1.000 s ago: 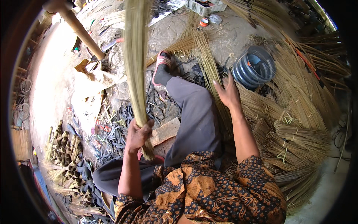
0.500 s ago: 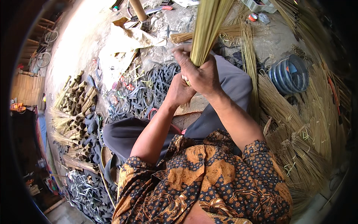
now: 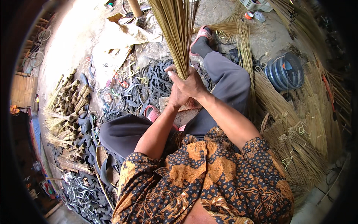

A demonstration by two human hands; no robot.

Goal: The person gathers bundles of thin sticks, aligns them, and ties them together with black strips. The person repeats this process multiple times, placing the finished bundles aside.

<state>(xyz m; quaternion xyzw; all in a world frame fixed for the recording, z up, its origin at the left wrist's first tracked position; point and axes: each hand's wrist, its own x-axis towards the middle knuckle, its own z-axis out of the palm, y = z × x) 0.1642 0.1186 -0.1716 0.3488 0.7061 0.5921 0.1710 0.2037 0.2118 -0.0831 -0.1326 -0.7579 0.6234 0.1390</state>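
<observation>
A thick bundle of thin, yellow-green sticks (image 3: 173, 35) rises in front of me, leaning a little to the left. Around its lower end my right hand (image 3: 190, 83) is closed, with the thumb and fingers wrapped about the sticks. My left hand (image 3: 178, 96) is closed just below, pressed against the right and partly covered by it. The bundle's bottom end is hidden between the two hands. Beneath them, a worn flat block (image 3: 186, 106) lies between my legs.
Dark rubber strips (image 3: 149, 84) lie in a tangle ahead. Short tied stick bundles (image 3: 71, 97) are piled at left. Long stick bundles (image 3: 294, 149) spread at right beside a clear blue-ringed plastic container (image 3: 284, 72). A wooden post (image 3: 135, 8) stands at the far side.
Both hands and the bundle have shifted left and slightly down, and the bundle's lean has swung from right to left. My right foot in a pink sandal now shows beyond the hands.
</observation>
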